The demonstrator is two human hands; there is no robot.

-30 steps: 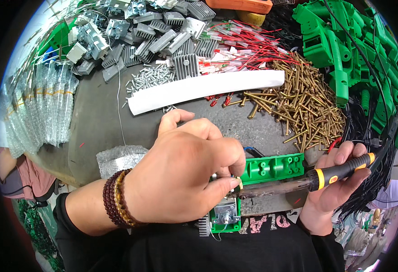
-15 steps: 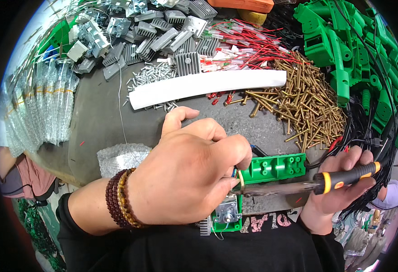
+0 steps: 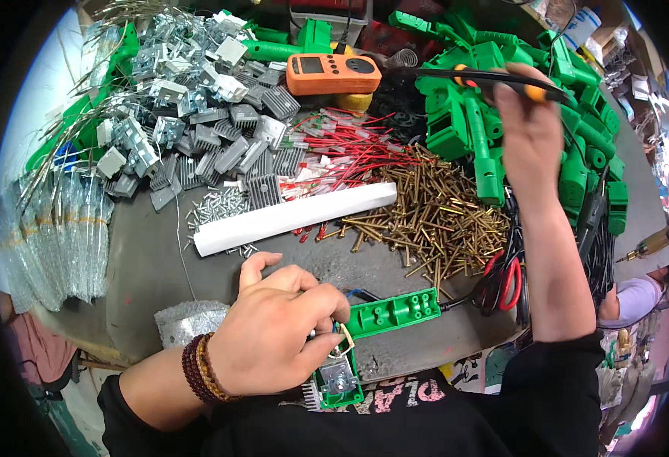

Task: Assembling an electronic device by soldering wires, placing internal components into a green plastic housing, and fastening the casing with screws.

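At the near edge, my left hand (image 3: 277, 331) is closed, thumb and finger pinching thin wires (image 3: 340, 346) at a small green plastic housing (image 3: 357, 392). A metal part with a shaft (image 3: 339, 378) sits in that housing, a finned grey heat sink (image 3: 311, 394) beside it. Just beyond lies a longer green shell (image 3: 395, 312) with a black cable leaving its right end. My right hand (image 3: 528, 129) is raised at the far right, over a heap of green housings (image 3: 475, 156). It grips a soldering iron (image 3: 494, 78) by its black and yellow handle; the dark shaft points left.
An orange meter (image 3: 334, 74) stands at the back, near a wire coil (image 3: 405, 58). Brass screws (image 3: 448, 221), red wires (image 3: 349, 145), heat sinks (image 3: 231, 152) and a white strip (image 3: 296, 218) cover the middle. Red-handled scissors (image 3: 509, 283) and bubble-wrap sleeves (image 3: 60, 236) lie at the sides.
My right hand has carried the soldering iron from beside the green housing up to the far right. The left hand keeps its pinch on the wires. The view has shifted to show more table.
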